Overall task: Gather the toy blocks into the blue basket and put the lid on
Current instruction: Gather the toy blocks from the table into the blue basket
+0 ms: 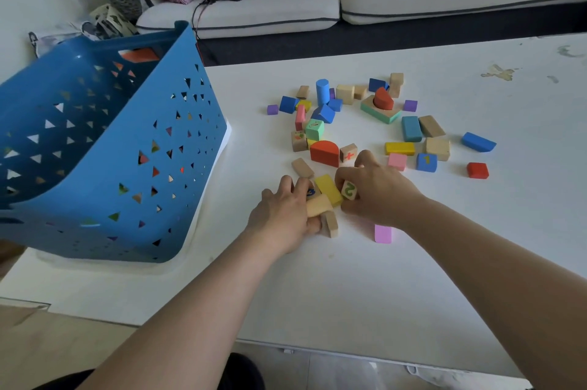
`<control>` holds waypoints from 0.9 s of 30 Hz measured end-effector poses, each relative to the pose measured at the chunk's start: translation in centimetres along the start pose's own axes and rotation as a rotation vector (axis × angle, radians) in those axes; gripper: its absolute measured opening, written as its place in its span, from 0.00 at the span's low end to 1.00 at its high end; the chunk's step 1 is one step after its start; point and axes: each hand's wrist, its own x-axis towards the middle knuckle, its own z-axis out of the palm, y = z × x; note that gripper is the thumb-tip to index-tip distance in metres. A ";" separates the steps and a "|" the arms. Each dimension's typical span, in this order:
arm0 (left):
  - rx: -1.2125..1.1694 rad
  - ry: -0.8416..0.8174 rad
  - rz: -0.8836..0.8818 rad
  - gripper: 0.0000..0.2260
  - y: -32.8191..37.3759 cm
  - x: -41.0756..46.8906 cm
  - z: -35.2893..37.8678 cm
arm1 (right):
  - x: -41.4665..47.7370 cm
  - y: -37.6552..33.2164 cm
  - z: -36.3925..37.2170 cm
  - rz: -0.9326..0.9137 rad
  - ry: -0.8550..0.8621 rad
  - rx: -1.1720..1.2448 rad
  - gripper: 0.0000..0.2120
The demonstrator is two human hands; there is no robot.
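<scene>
Centre frame, on the white table (413,278): my left hand (286,215) curls its fingers round a pale wooden block (318,206), while my right hand (378,192) pinches a cube (348,190) printed with a green "2". Between them lies a yellow block (328,189), its long axis running from upper left to lower right.

The blue basket (111,151) stands at the left of the frame, so the load must travel leftward and up over its rim; the left hand is the nearer. A white edge (222,148) showing under the basket may be the lid; I cannot tell.

The other toy blocks (365,123) lie scattered above the hands. Legible: a red "+" on a wooden cube (348,155), a yellow "1" on a blue block (426,162), and a blue numeral, half hidden, by the left fingers. No brand shows.
</scene>
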 end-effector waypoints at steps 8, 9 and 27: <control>-0.020 0.131 -0.085 0.22 0.2 0.0 -0.1 | 0.2 0.2 0.0 0.046 0.041 0.034 0.25; -0.036 0.134 -0.093 0.21 0.1 -0.1 -0.2 | 0.2 0.3 -0.1 0.052 0.047 0.053 0.26; -0.403 0.549 -0.179 0.09 -2.6 -2.9 -8.9 | -0.4 -9.0 -8.3 -0.027 0.492 0.481 0.11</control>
